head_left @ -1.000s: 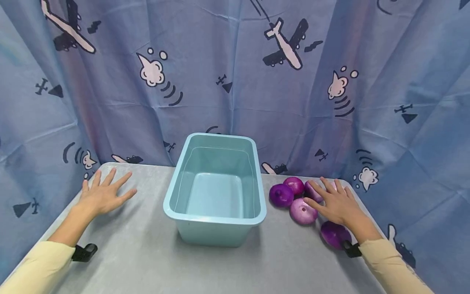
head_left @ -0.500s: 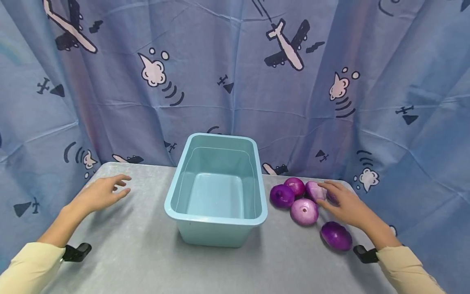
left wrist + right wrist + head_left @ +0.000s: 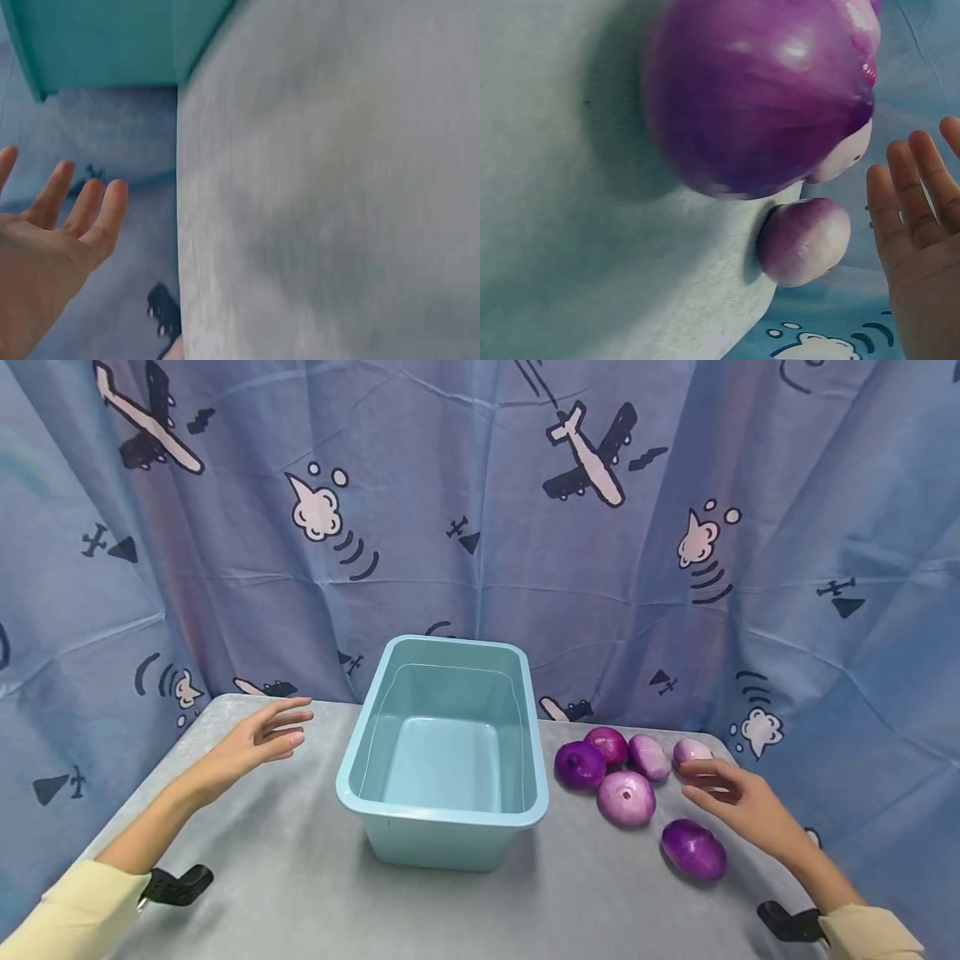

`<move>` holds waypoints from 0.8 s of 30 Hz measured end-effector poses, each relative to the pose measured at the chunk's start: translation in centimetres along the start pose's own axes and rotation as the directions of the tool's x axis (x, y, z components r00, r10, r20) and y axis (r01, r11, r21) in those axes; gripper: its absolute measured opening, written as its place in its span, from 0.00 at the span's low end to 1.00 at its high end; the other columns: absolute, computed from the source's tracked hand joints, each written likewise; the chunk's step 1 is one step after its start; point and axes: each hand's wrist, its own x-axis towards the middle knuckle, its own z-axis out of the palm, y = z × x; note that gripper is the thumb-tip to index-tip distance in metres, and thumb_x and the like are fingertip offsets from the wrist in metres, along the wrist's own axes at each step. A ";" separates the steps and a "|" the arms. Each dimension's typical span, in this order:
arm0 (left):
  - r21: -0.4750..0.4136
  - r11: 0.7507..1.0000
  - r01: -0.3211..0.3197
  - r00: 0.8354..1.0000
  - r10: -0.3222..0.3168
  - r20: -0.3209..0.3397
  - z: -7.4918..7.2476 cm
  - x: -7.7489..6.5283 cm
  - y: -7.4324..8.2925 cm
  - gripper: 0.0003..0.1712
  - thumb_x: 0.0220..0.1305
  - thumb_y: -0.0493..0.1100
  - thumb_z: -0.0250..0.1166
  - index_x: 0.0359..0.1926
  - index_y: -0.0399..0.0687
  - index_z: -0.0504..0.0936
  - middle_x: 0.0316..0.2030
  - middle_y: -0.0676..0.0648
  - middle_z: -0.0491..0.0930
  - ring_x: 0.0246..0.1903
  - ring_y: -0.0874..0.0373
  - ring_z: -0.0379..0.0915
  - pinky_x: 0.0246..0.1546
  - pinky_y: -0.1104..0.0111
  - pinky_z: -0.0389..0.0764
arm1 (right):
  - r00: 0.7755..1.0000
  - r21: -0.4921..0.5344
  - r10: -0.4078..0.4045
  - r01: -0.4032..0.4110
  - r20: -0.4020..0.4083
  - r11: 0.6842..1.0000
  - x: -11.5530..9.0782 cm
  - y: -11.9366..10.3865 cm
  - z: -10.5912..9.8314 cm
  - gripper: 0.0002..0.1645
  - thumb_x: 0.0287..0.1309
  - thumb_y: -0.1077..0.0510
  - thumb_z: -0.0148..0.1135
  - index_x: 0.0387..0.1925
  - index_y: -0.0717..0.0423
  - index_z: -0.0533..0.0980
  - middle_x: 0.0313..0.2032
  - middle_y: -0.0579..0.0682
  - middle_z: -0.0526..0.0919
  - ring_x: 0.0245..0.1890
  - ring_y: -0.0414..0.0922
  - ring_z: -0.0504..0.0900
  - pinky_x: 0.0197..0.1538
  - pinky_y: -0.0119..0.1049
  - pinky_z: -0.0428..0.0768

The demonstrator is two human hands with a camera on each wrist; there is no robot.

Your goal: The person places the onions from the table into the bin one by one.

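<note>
My left hand [image 3: 251,745] is held over the table's left side, fingers loosely bent and nothing in them. In the left wrist view its fingers [image 3: 107,214] spread apart, with the blue basin's wall beyond. On the right, my right hand [image 3: 746,806] hovers beside a pale purple onion [image 3: 692,752], overlapping its lower edge in the head view. The right wrist view shows those fingers [image 3: 915,187] relaxed and empty. A dark purple onion [image 3: 693,850] lies nearest me, just below that hand. Several more red onions [image 3: 627,798] cluster to its left.
A light blue plastic basin [image 3: 442,817] stands in the middle of the grey table [image 3: 300,893], with nothing inside. Behind the table hangs a blue curtain [image 3: 420,527] printed with planes. Black camera mounts [image 3: 178,885] sit at both wrists.
Both hands went from flat, spread fingers to loosely bent ones. My left hand moved right toward the basin; my right hand drew back to the right, uncovering the pale onions.
</note>
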 end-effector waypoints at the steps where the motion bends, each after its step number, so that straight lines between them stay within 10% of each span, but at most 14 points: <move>1: -0.045 0.999 -0.003 1.000 0.003 0.006 0.3 0.2 0.1 0.32 0.78 0.41 0.57 0.77 0.47 0.58 0.71 0.35 0.62 0.67 0.45 0.64 0.56 0.66 0.76 | 1.000 0.002 0.003 -0.003 -0.003 1.000 -0.2 0.1 0.1 0.22 0.65 0.63 0.69 0.58 0.62 0.78 0.50 0.43 0.82 0.48 0.34 0.82 0.47 0.22 0.77; 10: -0.175 0.984 -0.043 0.996 0.056 0.074 3.4 1.3 2.0 0.41 0.75 0.37 0.58 0.80 0.60 0.50 0.75 0.38 0.54 0.74 0.35 0.44 0.63 0.37 0.57 | 1.000 0.061 -0.005 0.005 -0.001 0.998 -1.3 0.2 0.5 0.26 0.65 0.66 0.68 0.62 0.68 0.74 0.53 0.35 0.79 0.49 0.30 0.79 0.47 0.23 0.78; 24: -0.213 0.973 -0.083 0.985 0.112 0.130 5.8 3.3 2.3 0.44 0.71 0.42 0.63 0.80 0.55 0.51 0.75 0.39 0.54 0.72 0.37 0.49 0.63 0.37 0.59 | 1.000 0.058 0.028 -0.029 0.011 0.998 -3.5 1.0 0.5 0.35 0.60 0.66 0.71 0.67 0.61 0.69 0.59 0.31 0.74 0.56 0.29 0.74 0.50 0.26 0.78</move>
